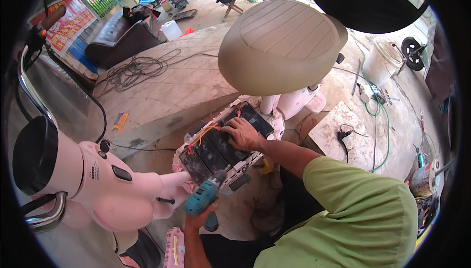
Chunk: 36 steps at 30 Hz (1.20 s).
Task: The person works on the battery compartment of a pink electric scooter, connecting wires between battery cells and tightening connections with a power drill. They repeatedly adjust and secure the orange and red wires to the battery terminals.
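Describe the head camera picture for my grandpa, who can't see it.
A person's left hand grips a teal power drill while the right hand rests on black batteries in a pink scooter. Beyond is a tan seat; dark cable lies coiled nearby.

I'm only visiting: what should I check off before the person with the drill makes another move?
1. Drill in hand: ok, the left hand grips it.
2. Black batteries exposed: ok, they sit uncovered in the pink scooter.
3. Right hand apart from the drill's chuck: ok, it rests on the batteries, farther along.
4. Orange wires firmly fastened: cannot tell; they cross the batteries, but tightness doesn't show.
5. Drill tip seated on something: cannot tell, too small to see.
6. Coiled cable away from the hands: ok, it lies beyond the scooter.
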Motion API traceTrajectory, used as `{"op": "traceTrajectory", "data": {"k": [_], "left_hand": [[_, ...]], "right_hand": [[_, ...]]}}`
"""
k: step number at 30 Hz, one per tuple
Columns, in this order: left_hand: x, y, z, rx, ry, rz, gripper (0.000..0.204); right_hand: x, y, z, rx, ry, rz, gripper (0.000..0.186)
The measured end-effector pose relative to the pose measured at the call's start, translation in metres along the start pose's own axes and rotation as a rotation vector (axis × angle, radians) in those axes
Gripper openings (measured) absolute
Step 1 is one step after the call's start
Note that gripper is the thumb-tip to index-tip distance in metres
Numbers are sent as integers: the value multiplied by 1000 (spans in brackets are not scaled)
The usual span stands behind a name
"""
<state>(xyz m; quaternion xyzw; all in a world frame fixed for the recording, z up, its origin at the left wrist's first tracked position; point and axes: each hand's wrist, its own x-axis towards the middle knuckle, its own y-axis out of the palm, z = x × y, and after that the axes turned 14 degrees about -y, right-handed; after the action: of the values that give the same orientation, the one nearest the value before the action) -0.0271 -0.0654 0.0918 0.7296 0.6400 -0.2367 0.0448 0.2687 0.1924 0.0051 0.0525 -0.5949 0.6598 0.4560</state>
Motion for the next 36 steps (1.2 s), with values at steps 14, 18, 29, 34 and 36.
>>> {"op": "traceTrajectory", "data": {"k": [14, 18, 29, 34, 36], "left_hand": [[-3, 48, 203, -167, -793, 162, 33], [-1, 28, 282, -524, -884, 96, 36], [19, 4, 325, -176, -871, -308, 33], [16, 6, 351, 487, -845, -371, 54], [21, 13, 337, 770, -847, -404, 51]], "right_hand": [[0, 13, -4, -27, 0, 7, 46], [-1, 14, -4, -57, -25, -4, 45], [0, 16, -8, -95, -49, -19, 45], [2, 23, -9, -79, -76, -16, 46], [-2, 27, -13, -120, -63, -34, 45]]}}
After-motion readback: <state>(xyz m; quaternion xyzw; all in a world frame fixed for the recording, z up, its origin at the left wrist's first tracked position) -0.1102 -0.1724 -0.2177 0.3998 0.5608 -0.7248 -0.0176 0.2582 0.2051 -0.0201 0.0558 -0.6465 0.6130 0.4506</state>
